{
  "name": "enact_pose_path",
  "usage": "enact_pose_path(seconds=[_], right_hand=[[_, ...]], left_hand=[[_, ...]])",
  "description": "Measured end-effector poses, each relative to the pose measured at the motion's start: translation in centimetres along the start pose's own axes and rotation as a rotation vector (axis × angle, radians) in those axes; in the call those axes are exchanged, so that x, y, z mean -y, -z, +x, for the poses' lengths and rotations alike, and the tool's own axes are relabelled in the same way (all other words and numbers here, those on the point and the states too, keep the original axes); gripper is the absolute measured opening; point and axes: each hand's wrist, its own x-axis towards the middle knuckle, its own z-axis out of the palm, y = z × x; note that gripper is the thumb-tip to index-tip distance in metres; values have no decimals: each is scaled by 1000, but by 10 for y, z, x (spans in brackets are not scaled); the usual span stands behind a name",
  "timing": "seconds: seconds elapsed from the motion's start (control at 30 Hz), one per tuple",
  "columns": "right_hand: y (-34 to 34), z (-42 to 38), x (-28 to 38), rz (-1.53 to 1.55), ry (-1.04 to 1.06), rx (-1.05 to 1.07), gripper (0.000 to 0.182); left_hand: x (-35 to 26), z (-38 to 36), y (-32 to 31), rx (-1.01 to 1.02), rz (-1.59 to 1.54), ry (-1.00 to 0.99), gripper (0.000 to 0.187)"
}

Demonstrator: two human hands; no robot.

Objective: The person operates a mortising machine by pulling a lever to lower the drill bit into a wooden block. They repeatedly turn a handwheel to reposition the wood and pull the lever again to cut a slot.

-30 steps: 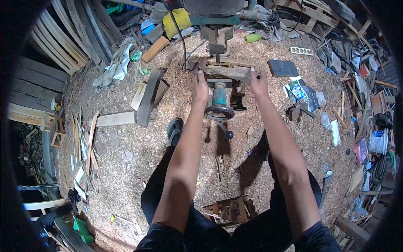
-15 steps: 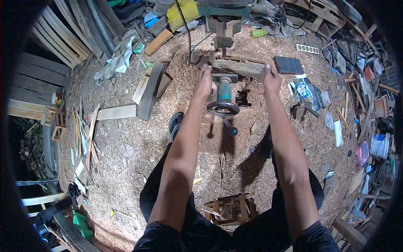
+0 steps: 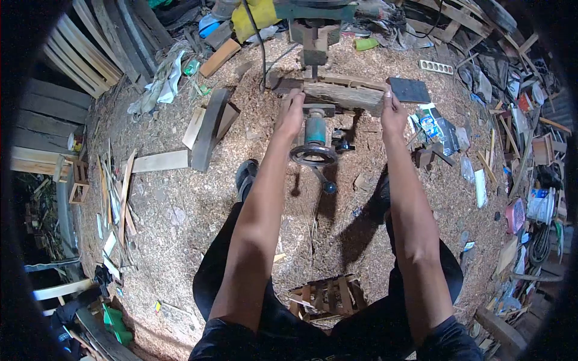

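Observation:
A rough, weathered wood piece (image 3: pixel 344 95) lies across the machine under its vertical spindle (image 3: pixel 314 57). At its left end my left hand (image 3: pixel 291 112) is closed on the wood. My right hand (image 3: pixel 393 112) grips the right end, thumb on top. Below the wood stands the machine's green column (image 3: pixel 315 129), with a round handwheel (image 3: pixel 313 154) and a lever with a dark ball knob (image 3: pixel 329 187). The spindle's lower tip meets the far edge of the wood; whether it touches cannot be told.
Wood offcuts (image 3: pixel 209 129) lie on the shavings-covered floor at the left. A dark block (image 3: pixel 408 90) sits right of the machine, near a blue-and-white packet (image 3: pixel 431 124). A slatted wooden piece (image 3: pixel 328 296) lies between the legs. A black cable (image 3: pixel 261 48) hangs left of the spindle.
The view has shifted slightly, so the machine appears a little further left. The wood's right end sits slightly farther right relative to the spindle, with both hands still holding it.

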Motion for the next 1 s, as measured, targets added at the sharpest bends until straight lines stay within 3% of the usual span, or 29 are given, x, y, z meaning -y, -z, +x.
enact_pose_path(seconds=[0.07, 0.2, 0.3, 0.4, 0.5, 0.6, 0.7, 0.77, 0.83, 1.0], right_hand=[[-6, -2, -5, 4, 84, -6, 41], [-4, -6, 9, -69, 104, -1, 42], [-3, -10, 17, -62, -21, 28, 46], [-8, -13, 15, 108, -41, -1, 52], [1, -12, 6, 37, -62, -27, 59], [3, -41, 9, -110, 151, -230, 64], [-6, -101, 43, -90, 176, -133, 55], [-26, -137, 37, -37, 411, -35, 48], [-30, -166, 45, -17, 332, 190, 44], [-44, -198, 46, -67, 203, 177, 38]], left_hand=[[4, -2, -1, -100, 90, -66, 37], [-15, -7, 11, 22, 258, 25, 46], [6, -1, 13, 116, -137, 41, 49], [25, -9, 11, 1, -86, 4, 51], [-5, -53, -1, -249, -131, 34, 46], [7, -83, -3, -336, -305, 112, 47], [46, -90, -15, -329, -217, 162, 45], [21, -95, -16, -340, -21, 99, 43], [7, -98, -15, -328, 52, 103, 41], [29, -92, -13, -414, -13, 134, 39]])
